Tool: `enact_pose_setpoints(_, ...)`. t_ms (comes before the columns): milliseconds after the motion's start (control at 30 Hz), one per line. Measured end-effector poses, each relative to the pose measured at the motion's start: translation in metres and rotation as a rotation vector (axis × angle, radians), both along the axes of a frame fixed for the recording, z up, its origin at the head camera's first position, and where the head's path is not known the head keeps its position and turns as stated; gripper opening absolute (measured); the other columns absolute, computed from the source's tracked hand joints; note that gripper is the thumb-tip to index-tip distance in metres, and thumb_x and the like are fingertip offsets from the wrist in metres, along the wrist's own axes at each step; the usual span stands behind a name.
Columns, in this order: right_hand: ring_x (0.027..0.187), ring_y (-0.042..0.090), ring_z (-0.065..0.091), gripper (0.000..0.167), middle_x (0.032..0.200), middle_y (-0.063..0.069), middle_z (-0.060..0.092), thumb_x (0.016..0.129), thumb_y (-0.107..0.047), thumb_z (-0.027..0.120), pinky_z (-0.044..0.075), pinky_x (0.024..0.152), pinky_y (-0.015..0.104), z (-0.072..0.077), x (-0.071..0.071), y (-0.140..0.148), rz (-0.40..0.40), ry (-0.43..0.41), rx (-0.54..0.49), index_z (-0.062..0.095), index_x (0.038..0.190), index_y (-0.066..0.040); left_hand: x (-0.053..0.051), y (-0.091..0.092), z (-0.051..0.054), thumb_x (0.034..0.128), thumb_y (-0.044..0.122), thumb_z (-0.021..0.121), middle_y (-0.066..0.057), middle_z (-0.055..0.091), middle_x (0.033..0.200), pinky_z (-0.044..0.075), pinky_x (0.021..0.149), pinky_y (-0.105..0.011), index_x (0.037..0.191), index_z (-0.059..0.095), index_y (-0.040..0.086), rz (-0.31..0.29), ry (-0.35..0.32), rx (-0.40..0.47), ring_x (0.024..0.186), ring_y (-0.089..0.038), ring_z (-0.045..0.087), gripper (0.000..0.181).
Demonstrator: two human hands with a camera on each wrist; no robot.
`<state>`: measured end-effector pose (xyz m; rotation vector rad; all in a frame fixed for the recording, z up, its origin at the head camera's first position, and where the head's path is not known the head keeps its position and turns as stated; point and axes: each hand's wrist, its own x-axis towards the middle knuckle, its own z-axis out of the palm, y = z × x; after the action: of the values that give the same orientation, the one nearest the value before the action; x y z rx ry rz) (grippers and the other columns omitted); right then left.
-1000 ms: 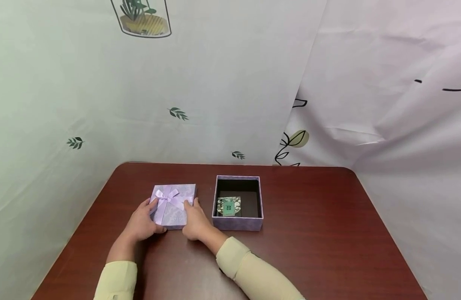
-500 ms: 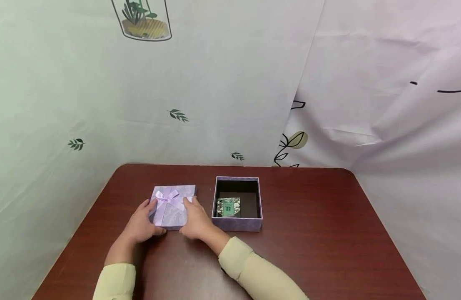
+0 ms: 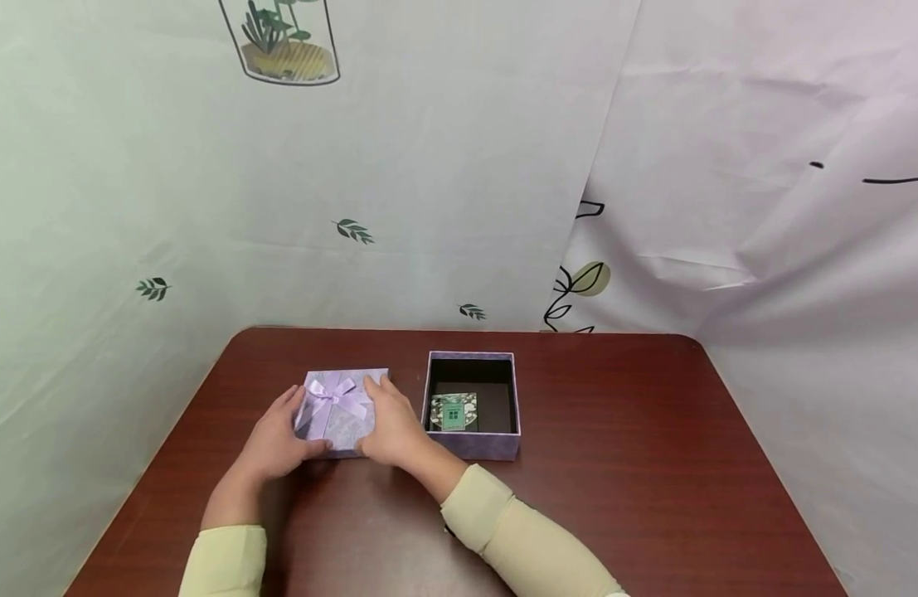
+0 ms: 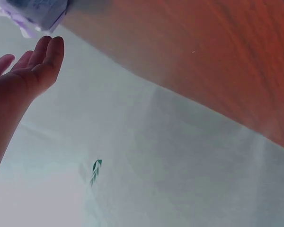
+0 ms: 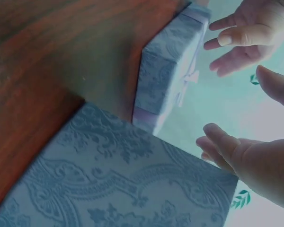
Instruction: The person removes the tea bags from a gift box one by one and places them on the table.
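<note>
A purple patterned gift box lid (image 3: 350,427) with a lilac ribbon bow (image 3: 332,396) lies on the table, left of its open box. My left hand (image 3: 274,439) is at the lid's left side, fingers fairly straight; in the left wrist view its fingertips (image 4: 57,45) sit just short of the lid's corner (image 4: 47,14). My right hand (image 3: 395,427) is over the lid's right side, with thumb and fingers apart; in the right wrist view they stand clear of the lid (image 5: 158,78). Neither hand grips anything.
The open purple box (image 3: 473,446) stands right of the lid, dark inside. A small patterned packet with a green label (image 3: 454,412) lies within it at the left. The reddish-brown table (image 3: 638,464) ends at a pale printed cloth (image 3: 444,166).
The lid stays in place. Both hands loosen at its sides; the right hand's fingers shift a little farther forward, and the left fingers draw slightly off the left edge.
</note>
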<state>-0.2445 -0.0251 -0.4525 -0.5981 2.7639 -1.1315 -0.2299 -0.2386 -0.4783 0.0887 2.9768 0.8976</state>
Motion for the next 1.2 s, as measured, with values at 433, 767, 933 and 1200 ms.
enact_pose_setpoints(433, 0.14, 0.032, 0.037, 0.091, 0.157, 0.016, 0.034, 0.076, -0.013, 0.086, 0.04, 0.105, 0.038, 0.015, 0.001, 0.02, -0.051, -0.006, -0.083, 0.039, 0.154, -0.008, -0.006, 0.019, 0.018, 0.0779, 0.024, 0.085, -0.034, 0.022, 0.156, 0.024, 0.108, -0.065, 0.151, 0.024, -0.014, -0.061, 0.076, 0.07, 0.14, -0.051, 0.023, 0.102)
enact_pose_setpoints(767, 0.142, 0.032, 0.034, 0.087, 0.157, 0.012, 0.035, 0.081, -0.013, 0.083, 0.042, 0.104, 0.042, 0.018, -0.001, 0.039, -0.078, -0.03, -0.115, 0.037, 0.155, -0.009, -0.009, 0.036, 0.021, 0.0793, 0.033, 0.083, -0.032, 0.021, 0.157, 0.022, 0.107, -0.068, 0.153, 0.024, -0.01, -0.095, 0.058, 0.067, 0.143, -0.05, 0.019, 0.103)
enact_pose_setpoints(933, 0.142, 0.031, 0.033, 0.083, 0.157, 0.012, 0.035, 0.084, -0.011, 0.081, 0.038, 0.107, 0.044, 0.019, -0.004, 0.05, -0.101, -0.023, -0.157, 0.037, 0.155, -0.008, -0.011, 0.048, 0.021, 0.0807, 0.036, 0.081, -0.03, 0.021, 0.158, 0.025, 0.106, -0.067, 0.154, 0.024, -0.008, -0.143, 0.062, 0.1, 0.142, -0.05, 0.021, 0.103)
enact_pose_setpoints(1200, 0.142, 0.03, 0.034, 0.076, 0.157, 0.012, 0.036, 0.089, -0.014, 0.076, 0.037, 0.108, 0.047, 0.015, -0.005, 0.07, -0.141, -0.021, -0.182, 0.037, 0.155, -0.007, -0.012, 0.067, 0.024, 0.0819, 0.044, 0.08, -0.024, 0.016, 0.162, 0.028, 0.106, -0.066, 0.157, 0.021, -0.003, -0.186, 0.036, 0.139, 0.142, -0.048, 0.024, 0.107)
